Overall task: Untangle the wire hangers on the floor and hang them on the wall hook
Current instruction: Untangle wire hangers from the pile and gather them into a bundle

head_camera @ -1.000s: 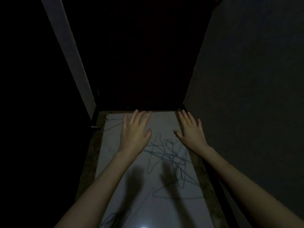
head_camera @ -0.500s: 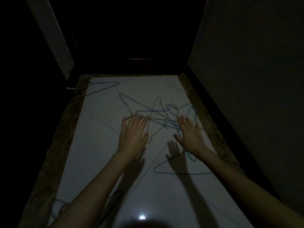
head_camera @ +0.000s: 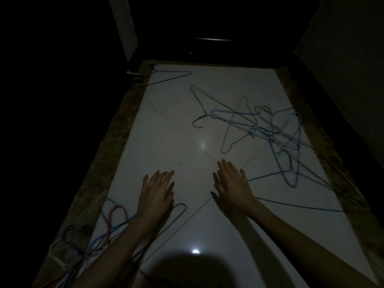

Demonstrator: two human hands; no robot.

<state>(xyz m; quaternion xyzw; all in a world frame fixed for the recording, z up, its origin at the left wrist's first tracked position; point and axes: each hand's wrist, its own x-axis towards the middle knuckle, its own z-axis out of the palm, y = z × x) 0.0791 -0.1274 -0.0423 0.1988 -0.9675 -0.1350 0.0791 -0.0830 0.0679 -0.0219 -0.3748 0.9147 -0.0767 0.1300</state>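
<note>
A tangle of blue and grey wire hangers lies on the white tiled floor at the right, far ahead of my hands. A single dark hanger rests at the far left corner. A second bunch of hangers, blue, pink and dark, lies at the near left under my left forearm. My left hand hovers flat with fingers apart, holding nothing. My right hand is also flat and spread, just left of a dark hanger wire. No wall hook is visible.
The floor strip is narrow, bordered by brown stone edging on both sides. A dark wall rises on the right and a dark door stands ahead. A pale door frame is at upper left. Lighting is very dim.
The view has tilted down and back, so the tangle now sits farther ahead and to the right. Both hands have pulled back off the tangle, staying flat and empty. The near-left bunch came into view.
</note>
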